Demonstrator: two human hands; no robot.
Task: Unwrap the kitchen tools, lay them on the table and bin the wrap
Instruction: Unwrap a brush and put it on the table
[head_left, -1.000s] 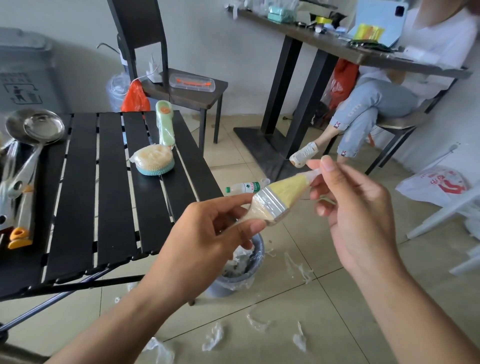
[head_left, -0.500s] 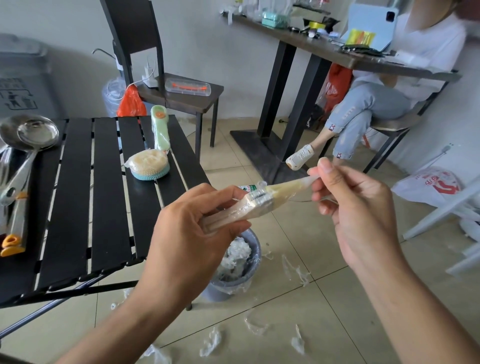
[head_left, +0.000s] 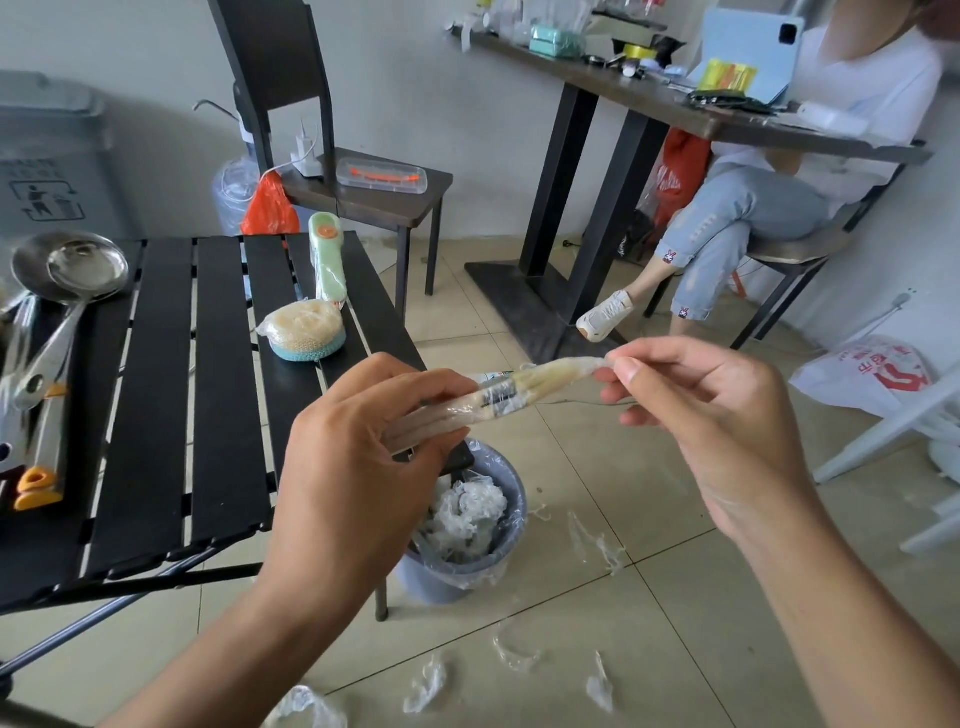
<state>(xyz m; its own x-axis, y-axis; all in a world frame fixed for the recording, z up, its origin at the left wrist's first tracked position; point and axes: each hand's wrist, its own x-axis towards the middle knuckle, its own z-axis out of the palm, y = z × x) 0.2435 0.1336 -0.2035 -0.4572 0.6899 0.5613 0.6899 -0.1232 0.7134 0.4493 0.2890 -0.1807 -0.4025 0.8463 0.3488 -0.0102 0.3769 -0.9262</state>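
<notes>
Clear film (head_left: 571, 370) clings to a pastry brush (head_left: 511, 395) held in mid-air above the lined bin (head_left: 457, 584), beside the slatted table (head_left: 156, 389), likely so that loosened wrap can drop straight in. The left hand (head_left: 358, 467) grips the handle to steady it; the right hand (head_left: 711, 421) pinches the film's twisted end past the bristles, ready to pull. Fingers hide most of the handle, and the frame cuts off the tools at the table's left edge.

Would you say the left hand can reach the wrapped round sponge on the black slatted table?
Probably not yet: the left hand grips the wrapped flat brush, though nothing stands between it and the round sponge.
</notes>
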